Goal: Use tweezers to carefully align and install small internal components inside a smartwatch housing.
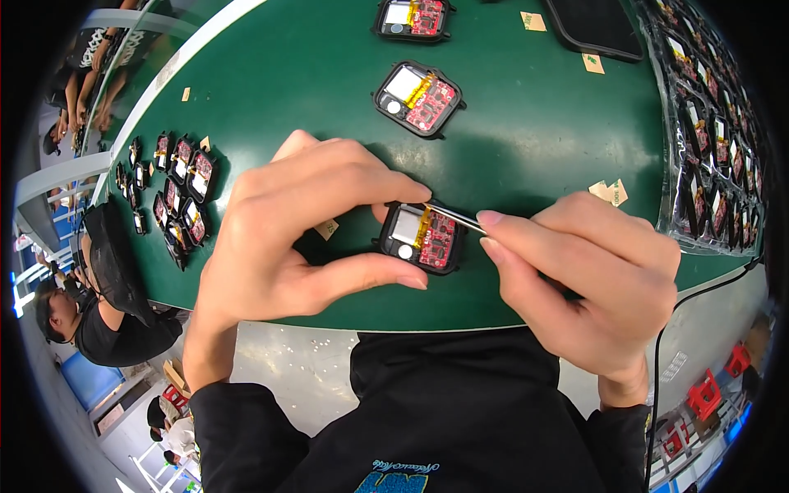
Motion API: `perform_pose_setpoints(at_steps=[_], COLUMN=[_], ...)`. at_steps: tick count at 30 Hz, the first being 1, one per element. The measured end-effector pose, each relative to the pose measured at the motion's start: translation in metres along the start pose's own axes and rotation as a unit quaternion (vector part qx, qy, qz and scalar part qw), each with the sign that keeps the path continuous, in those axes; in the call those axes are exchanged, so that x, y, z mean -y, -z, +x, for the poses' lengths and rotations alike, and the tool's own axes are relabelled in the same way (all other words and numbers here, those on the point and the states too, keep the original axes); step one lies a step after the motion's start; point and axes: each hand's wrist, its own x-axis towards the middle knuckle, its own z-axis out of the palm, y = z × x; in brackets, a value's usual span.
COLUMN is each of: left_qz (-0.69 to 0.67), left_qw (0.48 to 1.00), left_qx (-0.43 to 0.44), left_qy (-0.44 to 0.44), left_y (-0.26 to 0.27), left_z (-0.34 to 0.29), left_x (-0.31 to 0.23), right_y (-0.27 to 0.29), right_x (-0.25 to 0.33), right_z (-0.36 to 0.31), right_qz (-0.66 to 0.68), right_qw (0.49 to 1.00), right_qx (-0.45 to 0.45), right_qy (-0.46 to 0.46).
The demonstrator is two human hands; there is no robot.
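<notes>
My left hand [304, 222] grips a black smartwatch case [422, 237] between thumb and fingers, near the table's front edge. Inside the case show a red circuit board, a silver-white battery, yellow tape and a white round part. My right hand [588, 275] pinches metal tweezers [457, 217], whose tip reaches the case's upper edge by my left fingertip. Whether the tips hold anything is too small to tell. Straight ahead lies a second open watch case [419, 99] with the same parts, and a third watch case [412, 18] is farther off.
Several watch cases [187, 185] cluster at the left of the green table [288, 90]. Trays [715, 148] full of them line the right side. A black flat device [593, 25] lies far right; paper scraps [610, 192] are scattered. A co-worker [111, 320] sits at left.
</notes>
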Motion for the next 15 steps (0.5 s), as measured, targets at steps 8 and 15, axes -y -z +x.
perform_pose_setpoints(at_steps=[8, 15], left_qz=[-0.021, -0.015], left_qw=[0.999, 0.999], left_qx=[0.028, 0.034], left_qy=[-0.027, -0.024], left_y=[0.0037, 0.0031], left_z=[0.0002, 0.0], left_x=[0.0098, 0.009], right_y=[0.0067, 0.007], right_x=[0.0025, 0.0027], right_z=[0.0042, 0.004], right_qz=[0.032, 0.03], right_qw=[0.998, 0.997], right_qx=[0.04, 0.053], right_qy=[-0.047, -0.055])
